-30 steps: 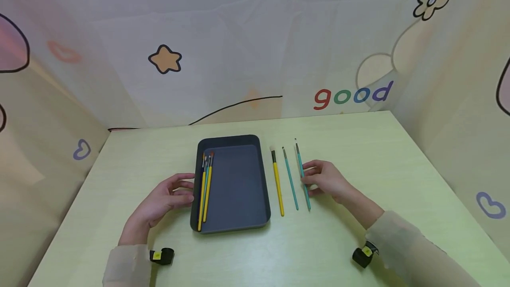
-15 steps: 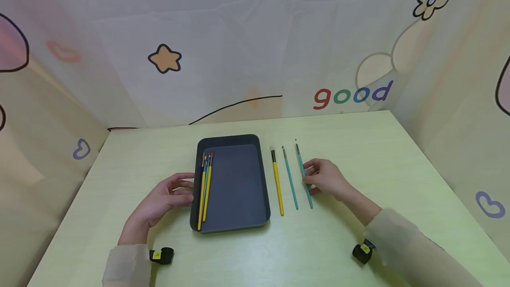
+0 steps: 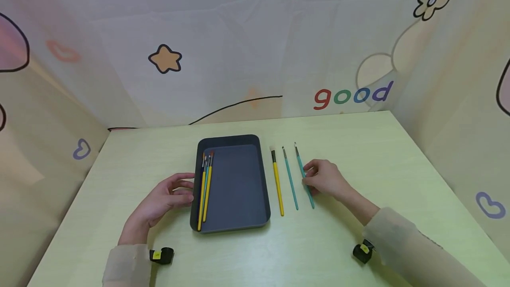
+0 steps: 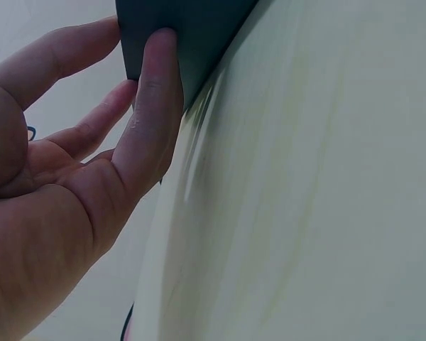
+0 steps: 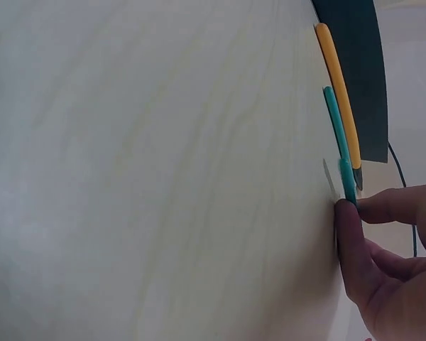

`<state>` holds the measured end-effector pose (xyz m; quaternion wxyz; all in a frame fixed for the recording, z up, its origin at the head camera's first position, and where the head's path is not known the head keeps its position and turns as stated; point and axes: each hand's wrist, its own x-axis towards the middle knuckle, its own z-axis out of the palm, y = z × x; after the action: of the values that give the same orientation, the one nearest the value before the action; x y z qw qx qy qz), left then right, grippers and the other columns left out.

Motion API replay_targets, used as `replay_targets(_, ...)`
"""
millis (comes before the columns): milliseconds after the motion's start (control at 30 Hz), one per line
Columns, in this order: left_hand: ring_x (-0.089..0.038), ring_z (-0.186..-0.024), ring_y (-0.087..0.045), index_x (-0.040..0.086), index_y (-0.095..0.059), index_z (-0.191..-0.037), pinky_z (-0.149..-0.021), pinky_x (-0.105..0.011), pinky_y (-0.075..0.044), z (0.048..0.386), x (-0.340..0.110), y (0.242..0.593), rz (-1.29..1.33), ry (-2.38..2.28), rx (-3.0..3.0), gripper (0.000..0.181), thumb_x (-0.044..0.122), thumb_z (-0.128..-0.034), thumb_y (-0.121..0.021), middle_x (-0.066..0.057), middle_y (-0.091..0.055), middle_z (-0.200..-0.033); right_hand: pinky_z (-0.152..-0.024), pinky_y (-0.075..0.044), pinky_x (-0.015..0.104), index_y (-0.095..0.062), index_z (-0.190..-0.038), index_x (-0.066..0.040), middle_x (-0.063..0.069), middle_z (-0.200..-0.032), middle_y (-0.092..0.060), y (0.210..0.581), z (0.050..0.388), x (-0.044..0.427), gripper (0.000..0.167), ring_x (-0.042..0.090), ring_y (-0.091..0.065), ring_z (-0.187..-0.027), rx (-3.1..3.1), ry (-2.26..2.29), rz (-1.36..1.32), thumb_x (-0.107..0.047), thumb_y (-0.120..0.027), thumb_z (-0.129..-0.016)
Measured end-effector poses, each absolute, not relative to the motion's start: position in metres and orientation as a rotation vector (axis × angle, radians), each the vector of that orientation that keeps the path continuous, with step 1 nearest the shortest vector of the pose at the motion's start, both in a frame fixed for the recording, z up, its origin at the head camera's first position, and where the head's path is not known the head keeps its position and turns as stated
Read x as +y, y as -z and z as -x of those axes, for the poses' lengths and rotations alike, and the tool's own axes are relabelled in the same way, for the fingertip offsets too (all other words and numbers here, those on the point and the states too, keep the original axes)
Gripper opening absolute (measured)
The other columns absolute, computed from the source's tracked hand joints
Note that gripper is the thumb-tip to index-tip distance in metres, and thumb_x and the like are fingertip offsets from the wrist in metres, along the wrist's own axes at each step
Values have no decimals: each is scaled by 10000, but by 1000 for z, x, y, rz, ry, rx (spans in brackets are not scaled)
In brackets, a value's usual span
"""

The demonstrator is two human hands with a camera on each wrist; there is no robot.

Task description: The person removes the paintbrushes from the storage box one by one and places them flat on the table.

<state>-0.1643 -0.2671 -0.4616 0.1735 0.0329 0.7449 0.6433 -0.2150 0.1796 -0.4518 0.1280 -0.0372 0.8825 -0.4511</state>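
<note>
My right hand [image 3: 326, 180] pinches a thin teal paintbrush [image 3: 298, 157] between thumb and fingertips, just right of the other loose brushes. In the right wrist view the teal handle [image 5: 348, 185] sticks out past the thumb, close to the tabletop; whether it touches the table I cannot tell. My left hand [image 3: 165, 197] rests its thumb and fingertips against the outer left wall of a dark grey tray [image 3: 239, 185], fingers loosely bent. Along the tray's left side lie several paintbrushes [image 3: 207, 194] with yellow and teal handles, bristles away from me.
Between the tray and my right hand lie a yellow-handled paintbrush [image 3: 278, 185] and a second teal paintbrush [image 3: 290, 178], roughly parallel. The pale wood-grain table [image 3: 239, 260] ends at a patterned cloth backdrop [image 3: 239, 56], with more cloth at both sides.
The held teal brush has turned slightly: its handle end has swung right and its bristle tip has come a little nearer. My left hand, the tray and the other brushes stay put.
</note>
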Motion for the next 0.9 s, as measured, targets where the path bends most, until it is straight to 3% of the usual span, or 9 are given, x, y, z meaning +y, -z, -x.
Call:
replay_targets(767,-258,-1048,-656,-9,-406,-1518,-895,-375,-585,163,-266,459,-101,-1815,2127,679,19,-924,-734,-266,-506,-1334,-561,-548,287,-607,-1156,48,114,-857,-638,446,218,179,283,214,-663,-598,2678,1273,125,-72,-714,-923)
replay_targets(900,-261,-1054,-651,-17,-394,-1524,-900,-377,-583,162,-266,457,-107,-1820,2118,685,20,-929,-730,-275,-500,-1342,-582,-583,316,-608,-1170,47,122,-880,-625,443,219,177,278,226,-658,-609,2670,1312,141,-82,-704,-943)
